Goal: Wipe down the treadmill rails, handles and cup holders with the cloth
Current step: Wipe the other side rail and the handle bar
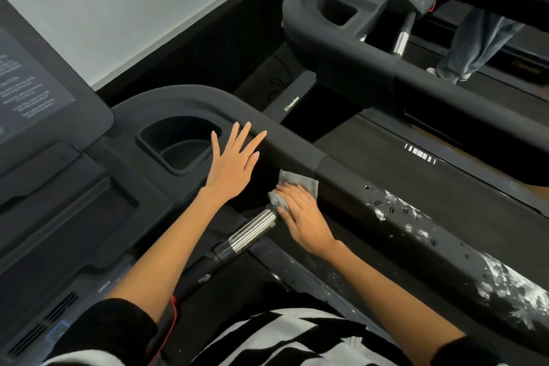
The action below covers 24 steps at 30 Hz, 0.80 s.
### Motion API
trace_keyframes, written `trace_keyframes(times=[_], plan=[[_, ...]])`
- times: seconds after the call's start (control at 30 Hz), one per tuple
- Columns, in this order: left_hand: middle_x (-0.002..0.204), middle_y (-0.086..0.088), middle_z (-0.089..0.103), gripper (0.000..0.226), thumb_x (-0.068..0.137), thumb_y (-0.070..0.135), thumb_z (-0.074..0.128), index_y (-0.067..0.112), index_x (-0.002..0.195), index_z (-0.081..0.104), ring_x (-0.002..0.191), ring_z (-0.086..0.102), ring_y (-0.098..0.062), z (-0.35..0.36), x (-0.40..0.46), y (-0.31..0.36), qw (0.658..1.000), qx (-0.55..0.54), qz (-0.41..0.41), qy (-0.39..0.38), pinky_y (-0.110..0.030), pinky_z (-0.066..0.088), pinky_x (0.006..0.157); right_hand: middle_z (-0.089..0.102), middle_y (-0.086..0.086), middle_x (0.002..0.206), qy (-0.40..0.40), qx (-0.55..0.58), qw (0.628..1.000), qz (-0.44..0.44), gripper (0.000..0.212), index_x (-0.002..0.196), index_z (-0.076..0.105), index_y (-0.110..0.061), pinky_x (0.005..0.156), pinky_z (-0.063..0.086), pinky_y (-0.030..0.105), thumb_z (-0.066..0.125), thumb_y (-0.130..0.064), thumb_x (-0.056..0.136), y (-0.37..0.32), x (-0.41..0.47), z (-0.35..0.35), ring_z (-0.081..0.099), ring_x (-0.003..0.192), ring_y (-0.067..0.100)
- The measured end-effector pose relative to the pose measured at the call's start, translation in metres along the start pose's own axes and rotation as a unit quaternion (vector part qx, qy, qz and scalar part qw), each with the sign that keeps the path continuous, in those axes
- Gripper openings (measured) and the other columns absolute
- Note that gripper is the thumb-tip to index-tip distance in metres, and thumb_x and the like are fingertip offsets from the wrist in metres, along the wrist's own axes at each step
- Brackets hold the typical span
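My right hand (303,217) presses a grey cloth (300,183) against the inner side of the black right rail (350,175), just past the end of the chrome handle (252,230). Its fingers lie flat on the cloth. My left hand (234,165) is spread with straight fingers, resting on the rail's curved front part beside the cup holder (178,142). Further back, the rail is worn, with white flaking patches (505,285) and small pits.
The console screen (32,89) stands at the left. A red safety cord (172,315) hangs near my body. A second treadmill (371,44) stands to the right, and another person's legs (475,44) are on it. A white wall is behind.
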<state>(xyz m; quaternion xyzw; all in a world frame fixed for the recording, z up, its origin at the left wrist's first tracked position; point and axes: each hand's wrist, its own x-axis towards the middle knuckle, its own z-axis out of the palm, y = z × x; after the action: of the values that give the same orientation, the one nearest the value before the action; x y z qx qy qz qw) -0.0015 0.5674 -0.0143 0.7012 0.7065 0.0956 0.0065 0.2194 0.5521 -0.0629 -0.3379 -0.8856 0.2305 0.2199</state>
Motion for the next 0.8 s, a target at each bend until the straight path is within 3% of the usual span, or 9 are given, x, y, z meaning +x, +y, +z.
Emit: trace_keyframes(times=[0.17,0.27,0.37,0.5,0.67,0.8], plan=[[0.159,-0.007,0.013,0.050,0.102,0.032,0.025,0.031,0.151,0.016,0.147,0.002,-0.027,-0.010,-0.039,-0.027,0.997,-0.007,-0.071,0.019,-0.060,0.000,0.114,0.063,-0.006,0.118,0.047,0.038,0.997,0.050,0.044,0.118,0.064,-0.018,0.111,0.021,0.023,0.030,-0.042,0.103,-0.012,0.006,0.014,0.051,0.120,0.012],[0.159,-0.009,0.015,0.050,0.102,0.035,0.025,0.031,0.151,0.016,0.147,0.002,-0.027,-0.011,-0.058,-0.036,0.993,-0.018,-0.116,0.013,-0.059,0.000,0.114,0.063,-0.008,0.109,0.021,0.023,0.999,0.011,0.037,0.110,0.065,-0.019,0.106,0.022,0.023,0.034,-0.038,0.102,-0.021,0.009,0.016,0.054,0.111,0.012],[0.157,-0.012,0.019,0.052,0.100,0.041,0.020,0.030,0.151,0.015,0.147,0.006,-0.028,-0.012,-0.068,-0.036,0.990,-0.001,-0.144,0.004,-0.058,0.003,0.115,0.061,-0.007,0.101,-0.046,0.013,0.998,-0.049,0.033,0.102,0.063,-0.018,0.098,0.033,0.033,0.036,-0.037,0.101,-0.051,0.009,0.024,0.053,0.100,0.013],[0.154,-0.012,0.029,0.053,0.099,0.041,0.019,0.027,0.150,0.020,0.145,0.017,-0.030,-0.018,-0.071,-0.031,0.988,0.030,-0.153,-0.010,-0.061,0.009,0.113,0.062,-0.008,0.109,-0.116,0.039,0.984,-0.129,0.027,0.108,0.062,-0.020,0.095,0.035,0.037,0.043,-0.038,0.100,-0.093,0.003,0.041,0.052,0.105,0.011],[0.152,-0.008,0.035,0.049,0.101,0.037,0.027,0.028,0.149,0.026,0.143,0.026,-0.026,-0.023,-0.094,-0.040,0.983,0.087,-0.163,-0.017,-0.065,0.012,0.110,0.056,-0.014,0.126,-0.155,0.025,0.966,-0.208,0.034,0.128,0.057,-0.028,0.101,0.028,0.033,0.046,-0.043,0.099,-0.072,0.011,0.024,0.046,0.122,0.008],[0.153,-0.007,0.033,0.049,0.100,0.037,0.029,0.029,0.148,0.027,0.141,0.029,-0.029,-0.027,-0.117,-0.041,0.978,0.111,-0.177,-0.016,-0.065,0.015,0.110,0.053,-0.007,0.134,-0.125,-0.023,0.969,-0.213,0.039,0.133,0.054,-0.027,0.104,0.031,0.040,0.049,-0.042,0.098,-0.041,0.011,0.009,0.043,0.127,0.018]])
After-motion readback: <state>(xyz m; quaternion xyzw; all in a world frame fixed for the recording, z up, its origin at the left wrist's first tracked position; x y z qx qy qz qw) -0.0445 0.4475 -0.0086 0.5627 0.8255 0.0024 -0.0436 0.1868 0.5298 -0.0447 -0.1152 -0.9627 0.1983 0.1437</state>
